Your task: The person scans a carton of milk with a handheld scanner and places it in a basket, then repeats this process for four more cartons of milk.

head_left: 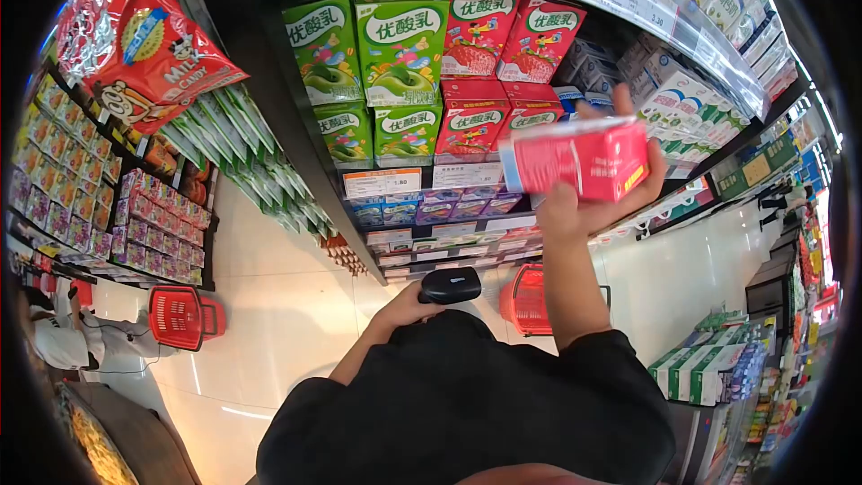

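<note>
My right hand (648,181) is raised in front of the shelf, its fingers wrapped round a pink drink carton (584,160) that lies sideways and is slightly blurred. Behind it stand stacked red strawberry drink cartons (474,29) and green apple drink cartons (400,36). Low in front of my body, my left hand (404,307) is closed on a black handheld scanner (452,285); its rounded head faces up and the handle is mostly hidden.
A red shopping basket (528,299) stands on the floor beside my right arm. Candy bags (148,45) hang at the shelf's left end. Further left are another red basket (184,316) and a person (63,341). Boxed goods (705,359) are stacked at the right.
</note>
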